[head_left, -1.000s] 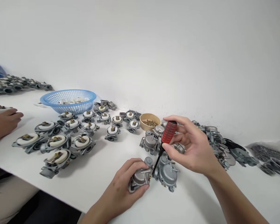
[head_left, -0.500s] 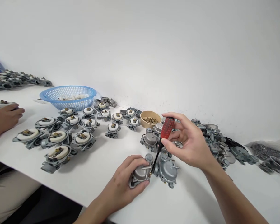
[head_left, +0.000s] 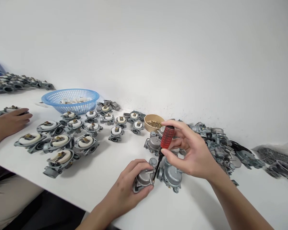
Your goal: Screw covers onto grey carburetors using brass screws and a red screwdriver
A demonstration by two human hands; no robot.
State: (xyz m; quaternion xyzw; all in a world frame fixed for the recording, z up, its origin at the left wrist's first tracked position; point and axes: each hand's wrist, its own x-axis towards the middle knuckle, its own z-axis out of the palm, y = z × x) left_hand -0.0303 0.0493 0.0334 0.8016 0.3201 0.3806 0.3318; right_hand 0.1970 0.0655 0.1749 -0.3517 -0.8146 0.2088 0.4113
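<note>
My left hand (head_left: 131,183) is closed round a grey metal carburetor (head_left: 144,178) and holds it on the white table. Between the thumb and fingers of my right hand (head_left: 188,150) is a screwdriver (head_left: 167,137) with a red and black handle. Its dark shaft slants down to the left, and the tip meets a small brass screw (head_left: 153,181) at the edge of the carburetor's bowl. A second carburetor (head_left: 172,175) stands just right of the held one, close to the shaft.
Left on the table (head_left: 105,191) stand several open carburetor bodies (head_left: 60,142) with white floats. Behind are a blue basket (head_left: 70,97) and a tan bowl (head_left: 154,123) of brass screws. More carburetors (head_left: 220,147) are heaped at right. A co-worker's hand (head_left: 13,123) is at far left.
The screwdriver has moved slightly down and left, its tip now at the brass screw. My left hand stays in place. The co-worker's hand has shifted right.
</note>
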